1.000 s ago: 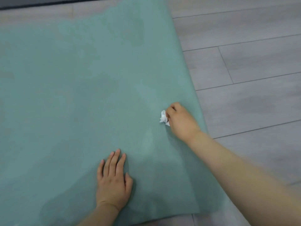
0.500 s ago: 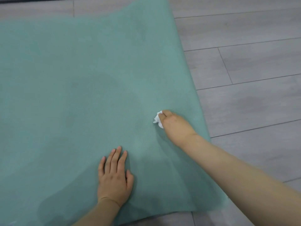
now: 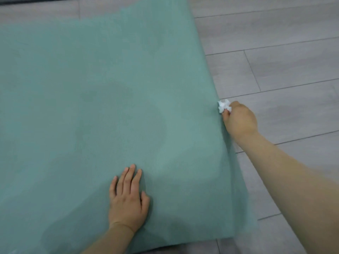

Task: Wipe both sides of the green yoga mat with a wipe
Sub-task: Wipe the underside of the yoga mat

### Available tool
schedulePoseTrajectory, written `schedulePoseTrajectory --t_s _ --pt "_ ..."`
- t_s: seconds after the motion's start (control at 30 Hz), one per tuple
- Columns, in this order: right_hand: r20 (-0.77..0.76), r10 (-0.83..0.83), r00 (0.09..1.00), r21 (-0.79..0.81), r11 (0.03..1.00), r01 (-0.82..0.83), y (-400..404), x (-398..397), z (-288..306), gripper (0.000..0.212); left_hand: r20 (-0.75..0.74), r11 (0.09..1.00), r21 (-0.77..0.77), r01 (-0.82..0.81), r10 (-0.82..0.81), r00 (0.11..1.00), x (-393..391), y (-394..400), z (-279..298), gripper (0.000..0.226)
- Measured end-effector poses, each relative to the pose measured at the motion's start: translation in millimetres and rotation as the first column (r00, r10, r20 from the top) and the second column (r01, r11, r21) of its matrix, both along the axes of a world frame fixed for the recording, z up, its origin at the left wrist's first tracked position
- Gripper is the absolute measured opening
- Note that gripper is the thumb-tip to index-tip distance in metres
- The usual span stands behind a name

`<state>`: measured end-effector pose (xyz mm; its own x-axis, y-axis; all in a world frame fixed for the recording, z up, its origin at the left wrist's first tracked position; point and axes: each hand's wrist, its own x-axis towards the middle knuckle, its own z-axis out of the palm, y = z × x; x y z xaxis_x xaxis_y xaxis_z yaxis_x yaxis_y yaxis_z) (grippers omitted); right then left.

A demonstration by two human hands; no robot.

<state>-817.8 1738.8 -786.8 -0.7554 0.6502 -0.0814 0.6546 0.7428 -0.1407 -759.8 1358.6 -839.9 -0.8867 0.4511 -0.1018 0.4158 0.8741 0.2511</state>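
Green yoga mat (image 3: 102, 99) lies flat on the floor (image 3: 286, 57), filling most of the view from the left edge to right of centre. Matte surface, fine woven-looking texture, soft straight edges. Darker blotchy patches on it around centre and near-left; lighter band near-right of centre. Can't tell if those are damp marks or shadow. Near-right corner sits just past the right forearm.

Floor is grey wood-look planks with thin dark seams, smooth, low sheen. Dark strip along the far-left top edge, too little showing to identify.

Left hand (image 3: 128, 200): flat on the mat, palm down, fingers straight and close together pointing far, thumb out to the right. Holds nothing, just presses on the mat in the near-centre area.

Right hand (image 3: 238, 120): fingers curled into a loose fist, pinching a small crumpled white wipe (image 3: 224, 106). The wipe is a scrunched wad, irregular, sticking out of the far-left side of the fist. It sits right at the mat's right edge, touching or just beside it; the hand itself is mostly over the floor.

No containers in view.

Versus half a second ago: right hand and wipe have gone from well inside the mat, just far-right of the left hand, out to the right edge. Left hand is in about the same spot, same flat pose. The mat hasn't visibly shifted.
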Motion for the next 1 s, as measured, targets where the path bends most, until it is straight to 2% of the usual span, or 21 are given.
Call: schedulePoseTrajectory --t_s 0.07,0.13,0.33,0.37,0.43,0.5,0.57,0.6,0.63,0.7,0.73,0.77,0.8,0.87,0.93,1.0 --pt "-0.079 -0.014 0.997 -0.060 0.998 0.009 -27 -3 -4 0.026 0.007 1.000 -0.005 -0.002 0.002 1.000 1 0 0 0.063" --pt "-0.200 0.061 0.978 -0.135 0.987 -0.089 -58 -7 -6 0.023 0.016 1.000 -0.013 -0.005 0.006 1.000 0 0 1 0.064" --pt "-0.348 0.114 0.930 -0.118 0.979 -0.165 -53 -6 33 0.021 0.034 1.000 -0.028 -0.009 0.009 0.999 0 1 -2 0.064" --pt "-0.368 0.168 0.914 -0.117 0.967 -0.225 -57 -7 41 0.020 0.029 1.000 -0.029 -0.010 0.011 1.000 -1 1 -2 0.064" --pt "-0.291 0.394 0.872 -0.174 0.874 -0.453 -83 -2 40 0.020 0.025 0.999 -0.039 -0.013 0.014 1.000 -1 1 -2 0.065" --pt "-0.121 0.678 0.725 -0.148 0.710 -0.688 -114 20 30 0.017 0.029 0.999 -0.045 -0.007 0.008 1.000 2 1 -1 0.065" --pt "-0.033 0.734 0.678 -0.192 0.661 -0.725 -115 34 12 0.014 0.014 0.999 -0.037 -0.021 0.021 1.000 3 1 0 0.065" --pt "0.009 0.722 0.691 -0.162 0.683 -0.712 -104 35 6 0.018 0.013 0.999 -0.034 -0.023 0.024 1.000 2 2 0 0.065" --pt "0.067 0.666 0.743 -0.118 0.744 -0.657 -87 33 7 0.019 0.014 0.999 -0.032 -0.021 0.022 1.000 1 3 0 0.065" --pt "0.110 0.407 0.907 -0.023 0.913 -0.407 -48 29 15 0.025 0.007 0.999 -0.033 -0.015 0.015 1.000 0 3 -1 0.065" --pt "0.080 0.266 0.961 -0.008 0.964 -0.266 -33 30 17 0.028 0.004 0.999 -0.041 -0.010 0.011 1.000 0 2 -1 0.065" --pt "0.010 0.205 0.979 -0.017 0.979 -0.204 -31 31 14 0.029 0.010 0.999 -0.047 -0.005 0.006 1.000 1 1 0 0.066" --pt "-0.002 0.218 0.976 -0.064 0.974 -0.218 -44 31 14 0.029 0.021 0.999 -0.045 -0.003 0.004 1.000 2 1 1 0.066" --pt "0.002 0.417 0.909 -0.196 0.891 -0.409 -98 36 -3 0.026 0.020 0.999 -0.041 -0.010 0.011 1.000 1 2 1 0.066" --pt "-0.041 0.658 0.752 -0.230 0.726 -0.648 -151 53 -7 0.018 0.024 0.999 -0.046 -0.013 0.014 1.000 2 2 0 0.066" --pt "-0.011 0.743 0.669 -0.214 0.652 -0.727 -149 62 -6 0.025 0.025 0.999 -0.044 -0.009 0.010 1.000 2 1 -1 0.065"
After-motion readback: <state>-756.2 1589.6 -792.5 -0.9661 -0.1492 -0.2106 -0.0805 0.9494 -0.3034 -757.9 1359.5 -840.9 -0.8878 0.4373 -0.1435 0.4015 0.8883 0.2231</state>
